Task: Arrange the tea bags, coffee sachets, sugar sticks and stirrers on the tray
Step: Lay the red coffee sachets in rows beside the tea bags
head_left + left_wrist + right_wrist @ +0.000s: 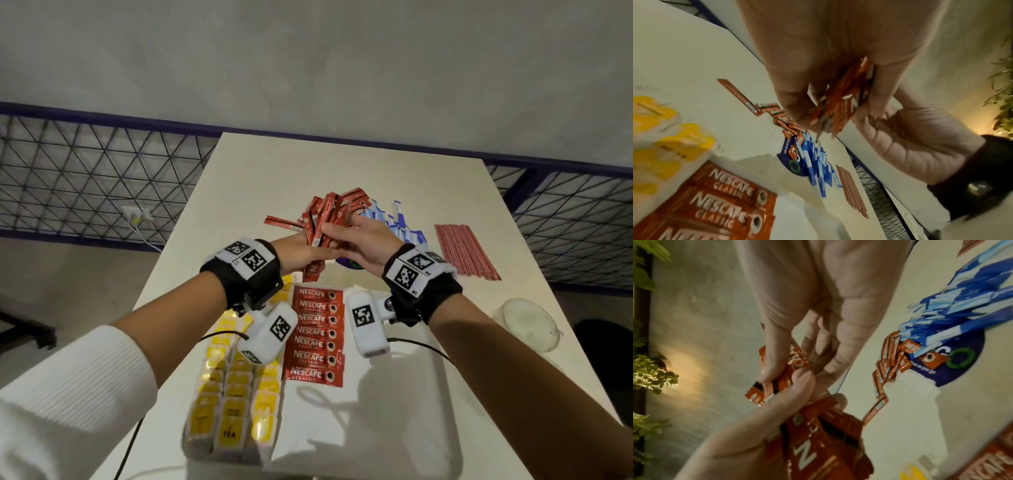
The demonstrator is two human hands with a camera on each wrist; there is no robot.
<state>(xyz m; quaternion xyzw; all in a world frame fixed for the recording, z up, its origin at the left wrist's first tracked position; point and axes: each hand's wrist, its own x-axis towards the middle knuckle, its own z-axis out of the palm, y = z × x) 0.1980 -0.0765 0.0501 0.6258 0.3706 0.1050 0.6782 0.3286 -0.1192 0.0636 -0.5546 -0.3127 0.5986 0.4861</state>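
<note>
Together we hold a bunch of red coffee sachets [323, 222] above the table [212, 192]: our left hand [301, 251] grips them from below, our right hand [363, 245] pinches them higher up. Nearer us, tea bags [233, 394] and seven flat sachets [317, 337] lie in rows on the tray [394, 428].

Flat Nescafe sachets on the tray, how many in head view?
7 flat Nescafe sachets, in one overlapping column on the tray, right of the yellow tea bags. The wrist camera may hide part of an edge.
</note>
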